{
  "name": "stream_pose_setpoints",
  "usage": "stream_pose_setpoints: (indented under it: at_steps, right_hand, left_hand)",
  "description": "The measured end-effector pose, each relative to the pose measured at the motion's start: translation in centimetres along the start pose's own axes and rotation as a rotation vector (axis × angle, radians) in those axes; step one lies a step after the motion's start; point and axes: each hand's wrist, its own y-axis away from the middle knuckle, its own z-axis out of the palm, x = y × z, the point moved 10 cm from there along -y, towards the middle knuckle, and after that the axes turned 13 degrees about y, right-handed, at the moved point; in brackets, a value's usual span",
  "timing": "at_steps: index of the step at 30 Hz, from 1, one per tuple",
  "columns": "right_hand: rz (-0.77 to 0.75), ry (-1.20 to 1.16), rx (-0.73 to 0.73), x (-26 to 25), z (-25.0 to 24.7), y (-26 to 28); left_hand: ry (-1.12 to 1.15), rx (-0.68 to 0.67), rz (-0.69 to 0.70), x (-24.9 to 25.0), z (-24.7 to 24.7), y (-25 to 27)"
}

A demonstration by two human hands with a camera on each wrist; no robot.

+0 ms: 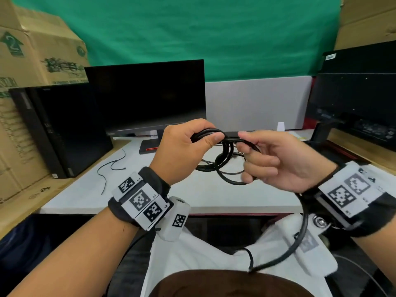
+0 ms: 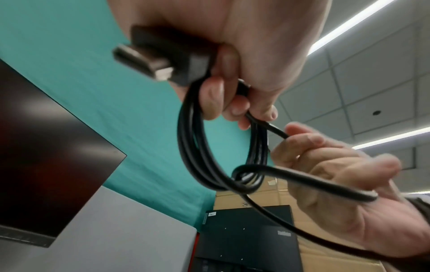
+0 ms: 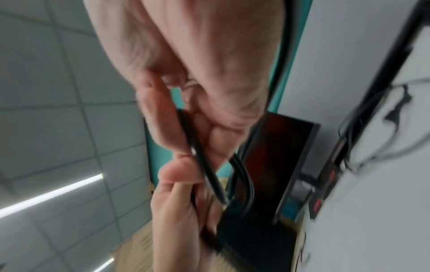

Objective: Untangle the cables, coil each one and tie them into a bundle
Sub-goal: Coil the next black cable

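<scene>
A thick black cable [image 1: 225, 156] hangs in several loops above the white desk [image 1: 192, 196]. My left hand [image 1: 188, 146] grips the top of the coil, fingers curled round the strands; the left wrist view shows the coil [image 2: 204, 147] and its flat metal plug [image 2: 149, 60] sticking out of that fist. My right hand [image 1: 267, 159] pinches one strand of the same cable beside the left thumb, and the loose tail [image 1: 300, 239] runs under the right wrist down to my lap. The right wrist view is blurred but shows that hand's fingers [image 3: 167, 128] curled on the cable [image 3: 204, 165].
Two thin black ties [image 1: 109, 170] lie on the desk at left. More cable lies on the desk under the coil. A dark monitor [image 1: 147, 97] and a black computer tower [image 1: 62, 129] stand behind, cardboard boxes [image 1: 36, 56] at left, another black monitor [image 1: 355, 97] at right.
</scene>
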Motion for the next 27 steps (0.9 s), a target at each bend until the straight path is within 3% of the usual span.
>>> stream_pose_setpoints:
  at_steps: [5,8,11,13,16,19,23,25,27]
  right_hand:
    - [-0.080,0.736,-0.170,-0.8,-0.6,1.6]
    - [-0.216,0.586,-0.173,-1.8,0.1,1.9]
    - [-0.391,0.328,0.025,-3.0,-0.8,1.3]
    - [-0.428,0.235,0.070,-3.0,-0.8,1.0]
    - [-0.403,0.259,0.097,-2.6,-0.8,0.8]
    - [-0.424,0.584,0.163,-3.5,-1.3,1.3]
    - [-0.470,1.319,0.287,-4.3,-1.5,2.2]
    - [-0.356,1.518,0.297,-3.1,-3.0,1.6]
    - [-0.085,1.651,0.293,-0.6,-5.7,0.6]
  left_hand:
    - [-0.005,-0.162,-0.133,-1.7,0.3,-0.1]
    - [0.145,-0.243,-0.240,-2.4,1.1,0.4]
    - [0.320,-0.350,-0.373,-2.7,2.8,1.1]
    - [0.295,-0.398,-0.429,-3.0,3.7,1.6]
    - [0.295,-0.358,-0.469,-3.5,3.5,1.7]
    - [0.307,-0.297,-0.457,-3.5,2.5,1.3]
    - [0.211,-0.224,-0.401,-3.1,0.6,0.5]
    - [0.198,-0.167,-0.405,-3.3,-0.4,0.2]
    - [0.204,-0.107,-0.419,-3.6,-1.4,0.0]
